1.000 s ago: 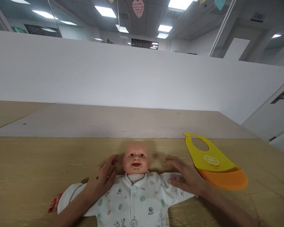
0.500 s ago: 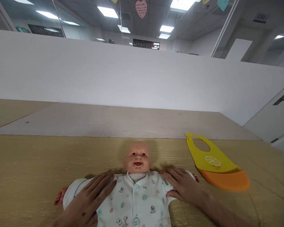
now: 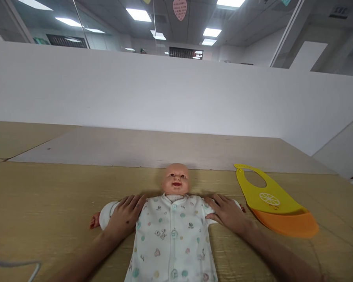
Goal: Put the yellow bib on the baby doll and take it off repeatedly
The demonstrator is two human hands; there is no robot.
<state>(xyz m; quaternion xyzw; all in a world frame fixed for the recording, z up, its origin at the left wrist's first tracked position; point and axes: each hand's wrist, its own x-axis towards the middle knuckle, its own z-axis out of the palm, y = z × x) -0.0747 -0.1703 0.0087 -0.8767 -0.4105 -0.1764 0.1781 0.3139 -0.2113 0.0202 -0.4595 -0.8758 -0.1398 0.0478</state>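
Note:
A baby doll (image 3: 176, 181) lies face up on the wooden table, wearing a white snap-front outfit (image 3: 172, 239) printed with small animals and dots. Over its sleeve on the left side, my left hand (image 3: 126, 215) is closed around the upper arm, thumb hidden. My right hand (image 3: 228, 213) grips the other sleeve near the shoulder, with fingers above and thumb below. The doll's small hands poke out past both of mine. Its legs are out of frame.
To the right of the doll lies a yellow bib (image 3: 266, 194) with an orange catch pocket (image 3: 285, 224). A pale cable (image 3: 14, 263) crosses the lower left corner. Beyond the table (image 3: 47, 196) stands a white partition (image 3: 164, 92) with glass above.
The doll has slid away from me across the table, its head now reaching the seam. Both my hands have moved with it, still on its arms. The bib stays in place.

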